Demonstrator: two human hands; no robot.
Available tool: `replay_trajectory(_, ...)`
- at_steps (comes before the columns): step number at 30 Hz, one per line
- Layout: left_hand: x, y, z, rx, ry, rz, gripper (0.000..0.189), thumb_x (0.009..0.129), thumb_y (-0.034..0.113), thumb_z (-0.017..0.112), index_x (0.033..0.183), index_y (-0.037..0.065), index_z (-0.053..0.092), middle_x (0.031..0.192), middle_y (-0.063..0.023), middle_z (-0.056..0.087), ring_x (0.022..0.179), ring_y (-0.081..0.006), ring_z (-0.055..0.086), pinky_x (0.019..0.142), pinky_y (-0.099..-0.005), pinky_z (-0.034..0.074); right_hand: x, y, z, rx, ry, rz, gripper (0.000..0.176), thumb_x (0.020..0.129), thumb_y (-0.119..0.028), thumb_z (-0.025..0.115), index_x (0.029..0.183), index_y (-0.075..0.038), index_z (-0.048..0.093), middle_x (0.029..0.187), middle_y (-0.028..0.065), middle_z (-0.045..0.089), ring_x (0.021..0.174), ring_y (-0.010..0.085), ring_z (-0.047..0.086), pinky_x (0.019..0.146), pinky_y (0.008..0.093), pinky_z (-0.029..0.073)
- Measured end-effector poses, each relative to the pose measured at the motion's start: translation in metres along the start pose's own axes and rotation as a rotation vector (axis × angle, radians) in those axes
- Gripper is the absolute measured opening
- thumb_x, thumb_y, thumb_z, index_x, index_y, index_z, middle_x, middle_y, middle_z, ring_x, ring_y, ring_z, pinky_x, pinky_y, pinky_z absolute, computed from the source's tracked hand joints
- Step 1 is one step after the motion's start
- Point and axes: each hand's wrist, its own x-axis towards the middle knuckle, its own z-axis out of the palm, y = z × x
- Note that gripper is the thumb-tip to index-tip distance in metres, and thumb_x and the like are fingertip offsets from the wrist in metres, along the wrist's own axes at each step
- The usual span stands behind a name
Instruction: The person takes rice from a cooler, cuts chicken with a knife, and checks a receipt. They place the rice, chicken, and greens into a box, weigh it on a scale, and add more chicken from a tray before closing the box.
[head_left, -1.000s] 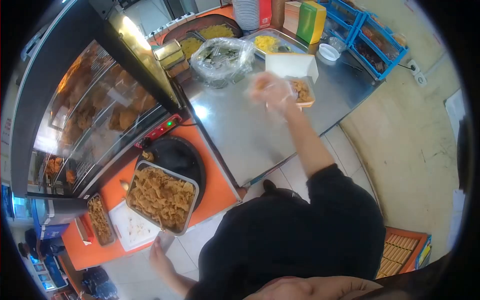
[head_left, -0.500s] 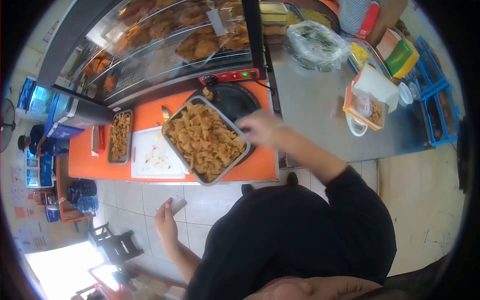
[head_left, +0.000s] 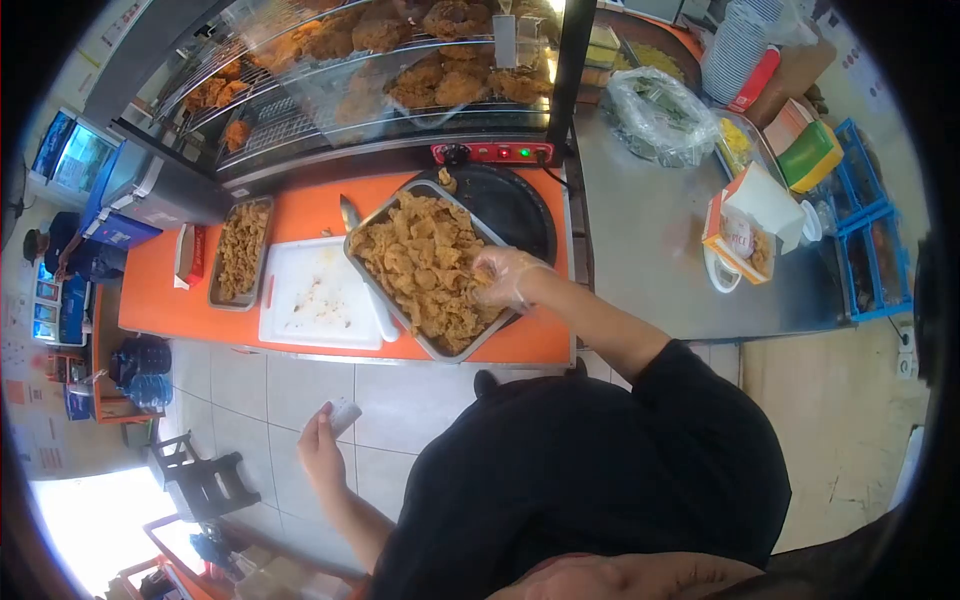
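Many fried pieces (head_left: 425, 250) are overfilling the tray (head_left: 403, 312), risking spills; at its right the right hand (head_left: 512, 278) is touching some, grip unclear, the left hand (head_left: 322, 452) pinching paper (head_left: 345, 416).

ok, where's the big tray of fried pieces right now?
Head view: the big tray is just left of centre at the orange counter, right of the white board, partly over the round black tray, with the right hand at its right side.
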Motion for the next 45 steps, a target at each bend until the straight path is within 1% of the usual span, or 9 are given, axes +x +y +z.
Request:
replay_trajectory(5,0.004,0.013,0.009,0.018,-0.063,0.078,0.035,0.090,0.024,0.044,0.105,-0.004,0.061,0.099,-0.0175,0.063,0.094,-0.0245,0.059,0.086,-0.0330,0.043,0.010,0.019,-0.008,0.015,0.045,-0.024,0.039,0.073,-0.013,0.067,0.109,-0.009,0.054,0.096,0.0083,0.062,0.081,0.0192,0.061,0.070,0.0299,0.049)
replay_trajectory(10,0.008,0.002,0.018,0.002,-0.091,0.130,0.038,0.091,0.024,0.041,0.106,-0.005,0.060,0.104,-0.0169,0.062,0.099,-0.0242,0.057,0.089,-0.0334,0.042,-0.063,0.077,-0.089,0.913,0.142,-0.267,0.045,0.069,-0.005,0.068,0.111,-0.011,0.052,0.100,0.0070,0.059,0.085,0.0199,0.060,0.069,0.0314,0.052)
replay_trajectory(17,0.014,0.021,0.038,0.019,-0.142,0.104,0.039,0.091,0.027,0.041,0.109,-0.003,0.059,0.107,-0.0168,0.061,0.100,-0.0270,0.056,0.090,-0.0344,0.041,-0.193,0.214,-0.235,0.605,1.071,0.325,0.056,0.063,-0.001,0.072,0.115,-0.003,0.048,0.112,0.0127,0.055,0.093,0.0211,0.058,0.080,0.0340,0.049)
replay_trajectory(22,0.011,0.049,0.047,0.080,-0.177,0.111,0.039,0.091,0.028,0.042,0.109,-0.003,0.059,0.107,-0.0170,0.061,0.100,-0.0247,0.057,0.089,-0.0335,0.042,-0.165,0.317,-0.244,0.415,0.903,0.414,0.069,0.068,-0.009,0.073,0.129,-0.009,0.043,0.118,0.0136,0.053,0.103,0.0239,0.054,0.091,0.0373,0.043)
replay_trajectory(24,0.007,0.043,0.042,0.051,-0.135,0.087,0.039,0.091,0.027,0.042,0.109,-0.003,0.059,0.107,-0.0172,0.061,0.099,-0.0241,0.057,0.088,-0.0333,0.042,-0.177,0.221,-0.247,-0.292,1.010,0.781,0.049,0.074,-0.014,0.067,0.120,-0.011,0.052,0.112,0.0116,0.057,0.098,0.0221,0.056,0.087,0.0364,0.045)
replay_trajectory(27,0.002,0.042,0.038,0.129,-0.137,0.116,0.038,0.090,0.026,0.044,0.108,-0.003,0.060,0.105,-0.0173,0.062,0.099,-0.0236,0.057,0.088,-0.0329,0.042,-0.135,0.190,-0.215,0.179,1.023,0.265,0.031,0.079,-0.017,0.061,0.109,-0.009,0.059,0.104,0.0119,0.062,0.093,0.0239,0.058,0.084,0.0356,0.046)
replay_trajectory(32,-0.002,0.046,0.044,0.087,-0.150,0.067,0.037,0.090,0.025,0.044,0.107,-0.003,0.061,0.102,-0.0176,0.063,0.098,-0.0228,0.058,0.087,-0.0322,0.042,-0.046,0.061,-0.070,-0.232,0.243,-0.340,0.022,0.078,-0.017,0.063,0.097,-0.007,0.062,0.099,0.0151,0.058,0.098,0.0291,0.055,0.085,0.0351,0.045)
replay_trajectory(38,-0.002,0.023,0.012,0.117,-0.131,0.102,0.038,0.090,0.026,0.043,0.106,-0.003,0.061,0.101,-0.0174,0.063,0.096,-0.0227,0.058,0.086,-0.0321,0.042,0.016,0.022,0.004,-0.899,0.122,-0.020,0.024,0.063,-0.015,0.074,0.085,-0.008,0.069,0.088,0.0077,0.067,0.082,0.0231,0.064,0.064,0.0329,0.051)
replay_trajectory(45,0.005,0.029,0.021,0.096,-0.128,0.078,0.040,0.090,0.028,0.044,0.107,-0.004,0.060,0.102,-0.0178,0.063,0.096,-0.0244,0.059,0.086,-0.0321,0.042,-0.008,0.002,-0.010,-0.763,0.005,-0.056,0.023,0.062,-0.015,0.072,0.084,-0.008,0.069,0.086,0.0092,0.067,0.082,0.0216,0.065,0.067,0.0309,0.051)
